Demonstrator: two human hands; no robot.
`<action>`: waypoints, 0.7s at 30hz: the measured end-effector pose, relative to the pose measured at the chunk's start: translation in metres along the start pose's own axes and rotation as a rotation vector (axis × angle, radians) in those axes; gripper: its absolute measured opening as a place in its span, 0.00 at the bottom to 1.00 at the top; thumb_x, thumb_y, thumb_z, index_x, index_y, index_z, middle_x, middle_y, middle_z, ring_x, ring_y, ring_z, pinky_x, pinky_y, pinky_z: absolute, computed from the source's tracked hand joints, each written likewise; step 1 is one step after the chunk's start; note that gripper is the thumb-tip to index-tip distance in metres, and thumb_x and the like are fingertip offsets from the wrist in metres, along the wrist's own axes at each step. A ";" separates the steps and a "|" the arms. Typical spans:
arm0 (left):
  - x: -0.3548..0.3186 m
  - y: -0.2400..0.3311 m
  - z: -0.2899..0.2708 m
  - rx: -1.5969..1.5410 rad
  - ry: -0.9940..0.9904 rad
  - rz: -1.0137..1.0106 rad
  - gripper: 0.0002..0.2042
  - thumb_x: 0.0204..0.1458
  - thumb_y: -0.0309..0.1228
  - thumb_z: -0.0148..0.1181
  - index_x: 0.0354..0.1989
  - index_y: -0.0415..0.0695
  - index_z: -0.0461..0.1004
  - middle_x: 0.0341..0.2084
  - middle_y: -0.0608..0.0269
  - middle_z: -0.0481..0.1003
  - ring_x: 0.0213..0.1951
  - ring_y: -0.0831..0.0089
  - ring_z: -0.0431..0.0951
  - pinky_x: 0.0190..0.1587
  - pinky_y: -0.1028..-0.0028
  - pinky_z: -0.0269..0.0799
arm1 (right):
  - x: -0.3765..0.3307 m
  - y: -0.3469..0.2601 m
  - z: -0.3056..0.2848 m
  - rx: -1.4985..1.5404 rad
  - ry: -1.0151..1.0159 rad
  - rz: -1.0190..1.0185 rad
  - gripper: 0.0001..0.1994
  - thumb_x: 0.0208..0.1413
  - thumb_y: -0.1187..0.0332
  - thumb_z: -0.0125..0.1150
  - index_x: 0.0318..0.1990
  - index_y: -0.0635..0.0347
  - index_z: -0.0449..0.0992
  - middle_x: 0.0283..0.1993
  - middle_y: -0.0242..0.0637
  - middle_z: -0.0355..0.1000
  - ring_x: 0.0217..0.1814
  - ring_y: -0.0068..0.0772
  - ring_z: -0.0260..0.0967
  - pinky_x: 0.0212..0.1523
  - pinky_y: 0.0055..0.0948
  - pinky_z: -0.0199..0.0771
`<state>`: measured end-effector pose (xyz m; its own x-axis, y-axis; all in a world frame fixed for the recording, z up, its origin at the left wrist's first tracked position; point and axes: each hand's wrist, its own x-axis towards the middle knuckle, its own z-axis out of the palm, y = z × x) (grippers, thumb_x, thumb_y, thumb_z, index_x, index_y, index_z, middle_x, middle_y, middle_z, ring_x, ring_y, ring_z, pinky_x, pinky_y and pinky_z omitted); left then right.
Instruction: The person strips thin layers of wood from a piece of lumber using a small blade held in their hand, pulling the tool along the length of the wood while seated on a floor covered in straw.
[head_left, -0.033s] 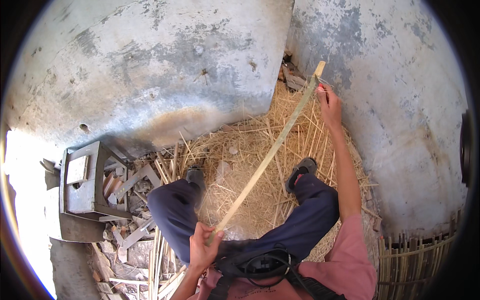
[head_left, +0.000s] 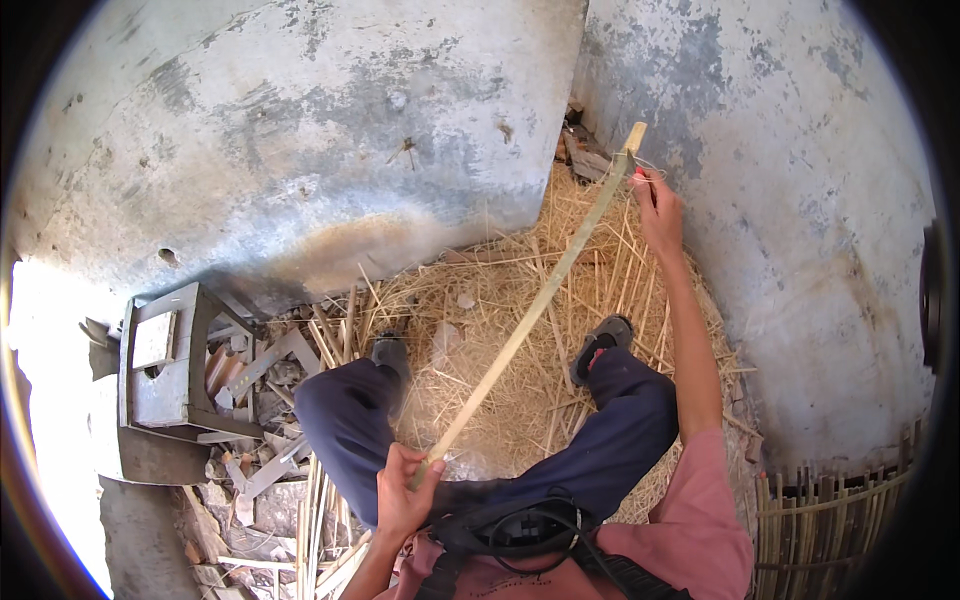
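Note:
A long, pale bamboo strip (head_left: 535, 320) slants across the middle, from near my lap up to the far right. At its near end, my left hand (head_left: 405, 492) is closed on it, thumb and fingers pinching. Toward the far end, my right hand (head_left: 660, 212) is closed round a small red-handled tool (head_left: 640, 176) that looks like a knife; its dark blade seems to touch the strip. Thin shavings curl beside those fingers. The far tip of the strip sticks out past the blade.
Straw-like shavings (head_left: 500, 400) cover the floor between my feet. A wooden stool (head_left: 185, 370) lies at the left beside broken wood and rubble (head_left: 265, 450). Worn walls (head_left: 400, 110) stand ahead and at the right. A slatted bamboo basket (head_left: 830, 530) is at the lower right.
Almost nothing differs. The far end of the strip has shifted very slightly left.

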<state>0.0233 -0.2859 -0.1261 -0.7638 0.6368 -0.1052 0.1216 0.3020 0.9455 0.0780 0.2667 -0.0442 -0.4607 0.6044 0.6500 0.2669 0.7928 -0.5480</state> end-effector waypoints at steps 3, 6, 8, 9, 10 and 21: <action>0.008 -0.005 -0.004 -0.037 0.006 0.001 0.12 0.65 0.26 0.65 0.42 0.38 0.65 0.24 0.65 0.79 0.28 0.88 0.72 0.29 0.82 0.64 | 0.000 0.003 -0.003 0.176 -0.004 0.093 0.24 0.75 0.50 0.52 0.52 0.66 0.79 0.29 0.28 0.74 0.23 0.21 0.61 0.26 0.26 0.62; 0.013 -0.012 -0.008 -0.066 0.074 0.013 0.12 0.64 0.26 0.66 0.42 0.37 0.66 0.20 0.63 0.78 0.25 0.86 0.72 0.27 0.80 0.64 | -0.003 0.010 -0.014 0.644 -0.256 0.405 0.22 0.74 0.49 0.52 0.47 0.61 0.79 0.24 0.21 0.64 0.20 0.13 0.54 0.21 0.20 0.53; 0.015 -0.009 -0.014 -0.043 0.118 -0.009 0.13 0.62 0.25 0.67 0.44 0.37 0.66 0.20 0.62 0.78 0.24 0.85 0.72 0.26 0.80 0.64 | -0.016 -0.005 -0.012 0.902 -0.500 0.599 0.20 0.73 0.48 0.54 0.44 0.57 0.78 0.23 0.20 0.60 0.19 0.09 0.51 0.18 0.18 0.48; 0.017 -0.006 -0.015 -0.042 0.148 0.014 0.13 0.62 0.25 0.68 0.44 0.37 0.67 0.21 0.61 0.79 0.25 0.84 0.73 0.27 0.79 0.65 | -0.025 -0.013 -0.009 1.030 -0.629 0.696 0.19 0.73 0.48 0.54 0.43 0.55 0.78 0.22 0.20 0.57 0.19 0.08 0.49 0.17 0.17 0.46; 0.021 -0.002 -0.013 -0.045 0.171 0.045 0.14 0.62 0.25 0.68 0.45 0.36 0.67 0.22 0.60 0.80 0.26 0.84 0.73 0.27 0.79 0.66 | -0.035 -0.012 -0.005 0.897 -0.800 0.690 0.20 0.72 0.46 0.55 0.41 0.54 0.78 0.23 0.21 0.59 0.19 0.11 0.52 0.18 0.19 0.50; 0.059 0.019 -0.005 -0.044 0.224 0.081 0.19 0.59 0.22 0.68 0.53 0.36 0.65 0.41 0.49 0.84 0.40 0.73 0.83 0.42 0.73 0.77 | -0.138 -0.050 0.044 -0.809 -0.916 -0.064 0.31 0.65 0.37 0.57 0.36 0.61 0.82 0.31 0.47 0.80 0.35 0.47 0.80 0.36 0.45 0.77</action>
<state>-0.0227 -0.2465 -0.1126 -0.8749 0.4829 0.0378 0.1640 0.2219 0.9612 0.0910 0.1403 -0.1296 -0.8305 0.5426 -0.1257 0.5211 0.8366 0.1690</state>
